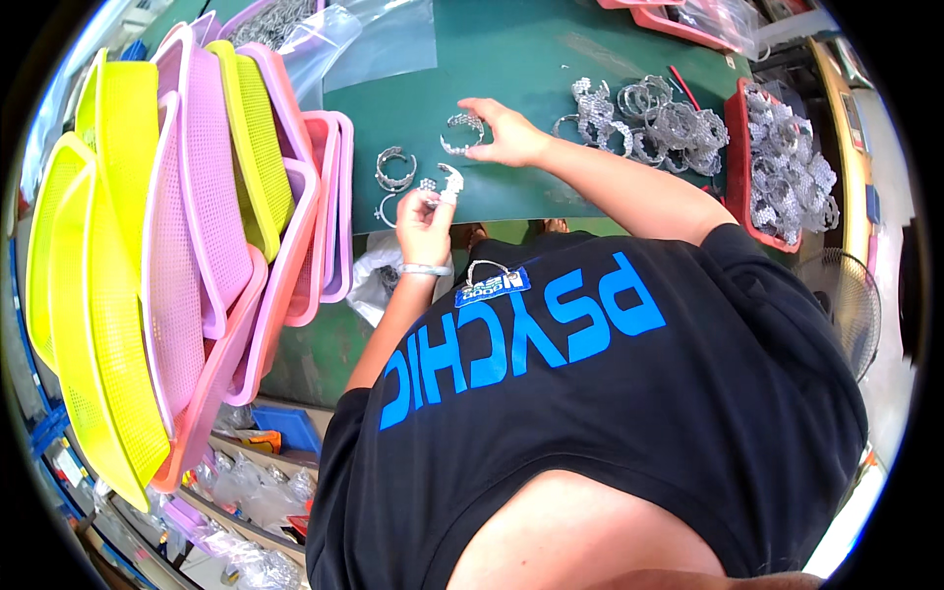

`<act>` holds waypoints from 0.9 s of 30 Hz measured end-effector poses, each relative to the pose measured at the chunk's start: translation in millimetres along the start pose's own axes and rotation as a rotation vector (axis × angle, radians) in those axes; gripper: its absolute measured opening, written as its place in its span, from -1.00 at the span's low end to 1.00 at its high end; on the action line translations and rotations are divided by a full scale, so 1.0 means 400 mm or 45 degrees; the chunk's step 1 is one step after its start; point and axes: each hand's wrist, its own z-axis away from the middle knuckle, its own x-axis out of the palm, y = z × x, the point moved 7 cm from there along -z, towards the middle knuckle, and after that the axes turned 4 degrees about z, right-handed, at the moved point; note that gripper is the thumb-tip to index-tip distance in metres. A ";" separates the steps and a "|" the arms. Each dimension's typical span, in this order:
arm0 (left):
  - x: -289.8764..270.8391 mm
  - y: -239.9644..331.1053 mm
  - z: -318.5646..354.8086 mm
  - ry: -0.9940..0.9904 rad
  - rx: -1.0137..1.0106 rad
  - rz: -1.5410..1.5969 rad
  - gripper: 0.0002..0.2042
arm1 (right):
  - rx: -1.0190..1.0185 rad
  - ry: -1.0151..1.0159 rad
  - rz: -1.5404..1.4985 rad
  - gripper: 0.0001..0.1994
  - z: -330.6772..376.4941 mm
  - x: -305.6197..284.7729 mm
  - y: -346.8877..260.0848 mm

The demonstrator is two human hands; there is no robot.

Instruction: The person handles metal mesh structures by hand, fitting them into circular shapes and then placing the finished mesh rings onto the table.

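My left hand (424, 230) is closed on a silver cuff bracelet (451, 181), pinched near the table's front edge. A little farther and to the right, my right hand (508, 136) has its thumb and fingers around another open cuff bracelet (459, 146), touching it near its two ends. Both cuffs have a bumpy, honeycomb-like surface. Just left of my hands, a standing cuff (395, 169) and a partly hidden cuff (384, 209) rest on the green table (511, 59).
Many silver cuffs (678, 128) are heaped on the table at right, beside a red basket (787, 241) of similar pieces. A red stick (684, 87) lies there. Stacked yellow, purple and pink baskets (177, 197) crowd the left. Clear plastic bags (383, 39) lie at the back left.
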 end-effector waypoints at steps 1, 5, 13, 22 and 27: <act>0.009 0.037 -0.004 0.015 0.003 0.059 -0.83 | 0.126 -0.033 -0.186 -0.25 0.002 -0.021 -0.001; 0.084 0.178 -0.006 0.044 -0.106 0.449 -0.83 | 0.313 -0.061 -0.829 -0.31 0.060 -0.146 -0.112; 0.212 0.350 -0.001 -0.093 -0.126 0.932 -0.82 | 0.074 -0.001 -0.999 -0.36 0.125 -0.302 -0.246; 0.340 0.488 0.032 -0.337 0.036 0.920 -0.82 | -0.187 -0.036 -1.254 -0.31 0.148 -0.395 -0.262; 0.373 0.516 0.043 -0.348 0.034 0.916 -0.80 | -0.256 -0.090 -1.379 -0.29 0.154 -0.422 -0.275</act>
